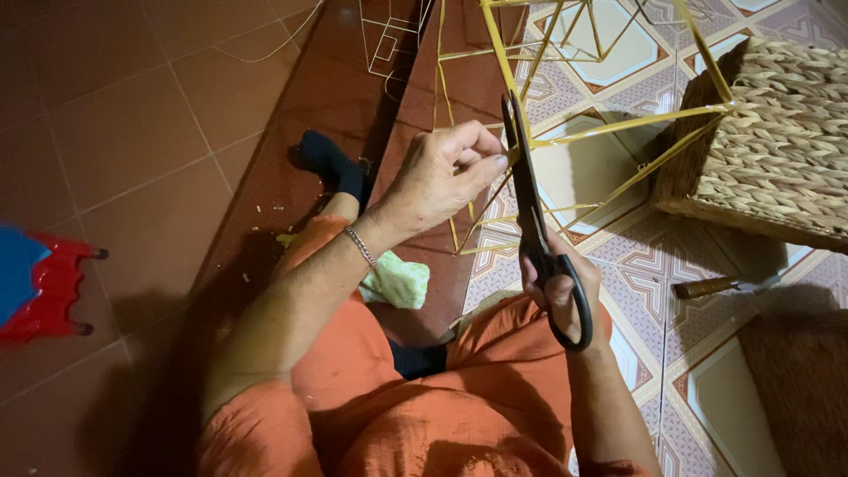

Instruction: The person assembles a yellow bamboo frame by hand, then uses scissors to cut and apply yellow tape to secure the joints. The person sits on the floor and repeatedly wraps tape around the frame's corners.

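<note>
I see a red stool (pixel 49 287) far left of my fingers. Left hand (pixel 442 177) pinches a yellow frame (pixel 618 124) strut between thumb and fingertips. Right hand (pixel 556 283), fingers curled through the handles, holds black scissors (pixel 530 212), blades up beside that pinch. Basket (pixel 777 141) far right.
</note>
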